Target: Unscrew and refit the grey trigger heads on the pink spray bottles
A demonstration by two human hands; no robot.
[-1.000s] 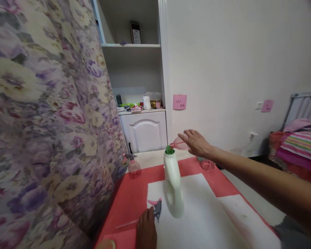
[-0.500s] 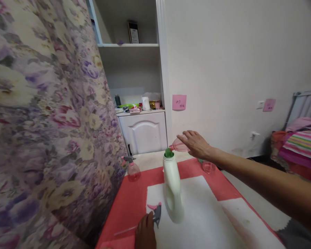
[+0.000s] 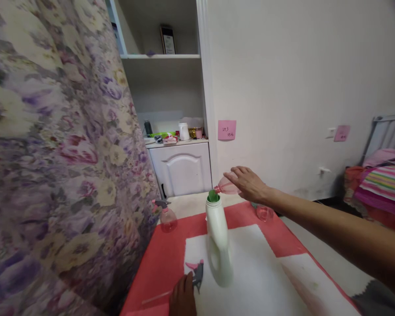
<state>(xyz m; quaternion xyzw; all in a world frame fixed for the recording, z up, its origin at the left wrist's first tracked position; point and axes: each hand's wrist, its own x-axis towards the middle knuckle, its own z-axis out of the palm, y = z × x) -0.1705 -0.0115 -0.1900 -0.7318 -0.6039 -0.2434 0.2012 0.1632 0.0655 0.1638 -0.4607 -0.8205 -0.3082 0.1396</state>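
Note:
A pale jug [image 3: 219, 243] with a moulded handle and a green spout [image 3: 213, 195] in its neck stands upright on the white sheet [image 3: 250, 259]. My right hand [image 3: 248, 182] is wrapped round a clear pink bottle [image 3: 228, 185], tipped almost level with its open neck at the green spout. Lower in view, my left hand [image 3: 183, 295] is closed on a grey and pink spray head [image 3: 198, 274]. The thin dip tube [image 3: 156, 298] of that spray head sticks out on the hand's left side.
A pink spray bottle [image 3: 167, 218] stands at the table's far left, and another clear pink container [image 3: 264, 213] at the far right. The table has a red cover [image 3: 151, 267]. A floral curtain [image 3: 69, 153] hangs along the left, beside a white cabinet [image 3: 186, 169].
Both hands keep their hold. The view has shifted slightly; the bottle stays tipped at the jug's spout with little visible movement.

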